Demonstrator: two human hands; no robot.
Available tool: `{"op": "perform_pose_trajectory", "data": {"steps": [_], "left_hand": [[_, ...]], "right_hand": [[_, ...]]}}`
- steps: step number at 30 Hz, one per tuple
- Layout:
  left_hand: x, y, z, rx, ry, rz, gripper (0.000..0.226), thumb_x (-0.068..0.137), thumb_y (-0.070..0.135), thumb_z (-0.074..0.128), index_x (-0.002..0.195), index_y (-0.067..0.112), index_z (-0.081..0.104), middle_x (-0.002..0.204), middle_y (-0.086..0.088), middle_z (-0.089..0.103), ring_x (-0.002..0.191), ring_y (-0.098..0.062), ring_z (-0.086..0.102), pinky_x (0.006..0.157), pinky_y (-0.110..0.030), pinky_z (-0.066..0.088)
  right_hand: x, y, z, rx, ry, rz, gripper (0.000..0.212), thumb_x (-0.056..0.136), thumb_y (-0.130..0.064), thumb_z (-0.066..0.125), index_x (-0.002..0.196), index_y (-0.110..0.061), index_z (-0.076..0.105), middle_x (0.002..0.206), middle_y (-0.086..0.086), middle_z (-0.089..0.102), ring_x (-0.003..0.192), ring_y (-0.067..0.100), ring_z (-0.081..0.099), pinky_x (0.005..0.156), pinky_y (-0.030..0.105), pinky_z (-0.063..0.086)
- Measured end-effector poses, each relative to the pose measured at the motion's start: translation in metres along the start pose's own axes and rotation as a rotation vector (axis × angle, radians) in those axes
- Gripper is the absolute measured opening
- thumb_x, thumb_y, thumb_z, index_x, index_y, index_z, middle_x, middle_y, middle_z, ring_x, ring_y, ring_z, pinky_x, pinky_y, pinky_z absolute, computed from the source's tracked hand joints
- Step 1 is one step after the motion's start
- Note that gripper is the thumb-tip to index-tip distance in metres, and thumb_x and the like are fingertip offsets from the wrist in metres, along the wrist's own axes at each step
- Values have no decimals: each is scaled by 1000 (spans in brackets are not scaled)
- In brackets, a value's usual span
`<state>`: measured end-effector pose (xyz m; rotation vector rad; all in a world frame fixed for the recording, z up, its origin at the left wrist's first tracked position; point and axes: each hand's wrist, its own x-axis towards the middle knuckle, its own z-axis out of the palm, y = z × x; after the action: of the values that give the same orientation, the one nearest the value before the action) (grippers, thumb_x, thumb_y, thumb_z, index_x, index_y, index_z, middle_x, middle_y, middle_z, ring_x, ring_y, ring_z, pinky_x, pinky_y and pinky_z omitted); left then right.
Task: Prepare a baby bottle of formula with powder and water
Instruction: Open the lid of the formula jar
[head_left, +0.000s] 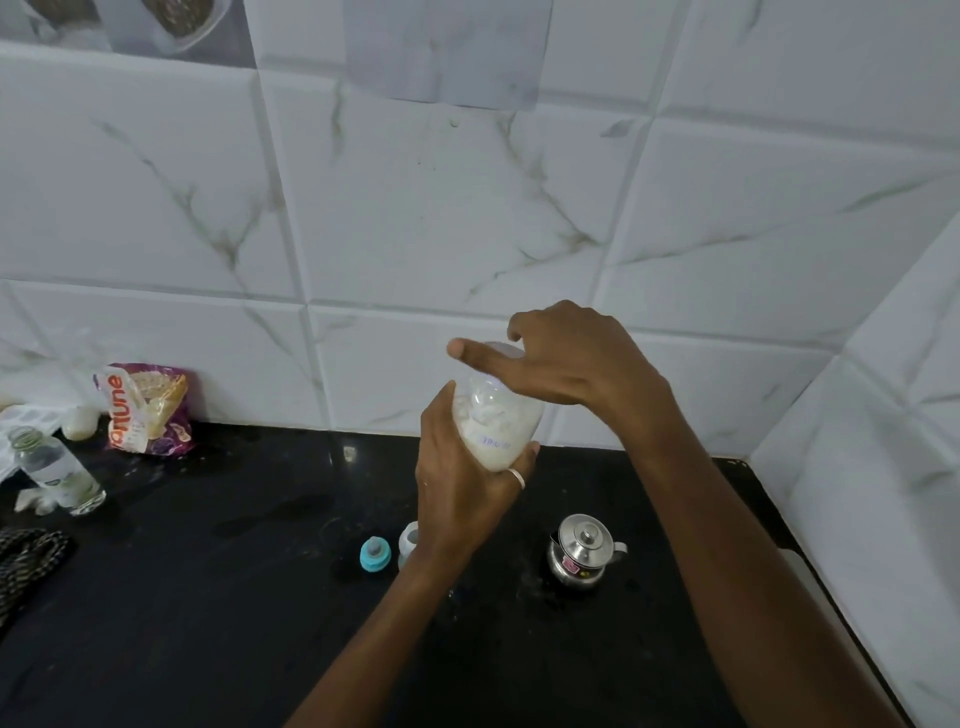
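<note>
Above the black stone counter (208, 597), the left hand (462, 483) grips a clear plastic jar of white powder (493, 421), tilted; the right hand (566, 358) curls over its lid, thumb outstretched.

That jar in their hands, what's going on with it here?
A person holds a clear jar of white powder above the black counter. The left hand grips it from below while the right hand is on its lid. On the counter beneath sit the baby bottle, partly hidden behind the left wrist, its blue teat ring, and a small steel kettle with its lid on. I can't see any powder or water in the bottle.
</note>
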<state>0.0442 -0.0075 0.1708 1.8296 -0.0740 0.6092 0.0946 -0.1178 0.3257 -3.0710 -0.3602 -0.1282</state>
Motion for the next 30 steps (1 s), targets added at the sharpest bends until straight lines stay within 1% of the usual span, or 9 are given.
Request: {"op": "perform_pose_trajectory", "data": {"steps": [3,5,9,13,17,19,22,25,30], "left_hand": [[2,1,-1,-114,-15,-27,94,67,37,96,143,34,41,138,10,56,124,-6,60,96,-34,59],[3,-3,-3,-189,-18,-26,94,67,32,98,143,33,43,136,12,59,123,-7,62,95,-34,60],[5,-1,-4,-257,-32,12,86,67,20,98,129,55,49,123,17,68,112,-14,70,87,-31,62],[8,1,-3,-268,-18,52,86,66,15,98,125,55,49,117,20,67,108,-14,70,83,-27,62],[7,6,-6,-235,-25,90,85,65,7,97,118,55,51,112,31,66,103,-2,69,76,-13,55],[6,7,-5,-248,-37,90,80,65,7,96,119,48,53,111,23,70,101,-6,71,75,-15,55],[5,2,-6,-245,-37,62,76,66,6,96,117,44,54,109,23,70,99,-6,71,74,-14,54],[4,2,-10,-222,-32,55,77,67,10,96,118,47,52,111,30,67,102,-2,70,76,-12,53],[4,-4,-7,-176,-23,66,83,67,21,97,127,55,50,122,19,64,112,-11,67,87,-31,60]], "right_hand": [[0,0,-3,33,-22,-34,76,84,-87,40,107,-21,69,102,-4,71,89,18,65,69,31,47],[-3,6,-9,205,-97,-83,57,88,-69,59,123,-26,65,118,-7,67,103,18,63,83,34,53],[-8,19,-13,466,-265,-268,58,88,-32,77,142,-35,55,141,-19,56,125,6,53,100,27,47],[-13,17,-17,457,-220,-184,71,85,-66,68,146,-36,50,150,-14,51,134,12,51,109,37,46],[-15,-1,-10,10,-88,9,94,75,-96,34,131,-25,61,127,-1,66,112,24,63,84,39,49],[-13,-2,-1,-55,-37,-11,82,80,-91,36,122,-26,63,120,-4,66,105,22,63,78,37,46],[-14,9,0,229,-182,-136,56,89,-52,65,139,-29,54,137,-7,58,121,18,56,97,37,49],[-20,15,-7,399,-274,-228,69,90,-32,71,153,-33,42,157,-14,42,140,9,41,112,31,39],[-24,-4,-2,96,-101,21,96,81,-91,40,152,-27,41,156,0,45,137,26,50,101,44,44]]}}
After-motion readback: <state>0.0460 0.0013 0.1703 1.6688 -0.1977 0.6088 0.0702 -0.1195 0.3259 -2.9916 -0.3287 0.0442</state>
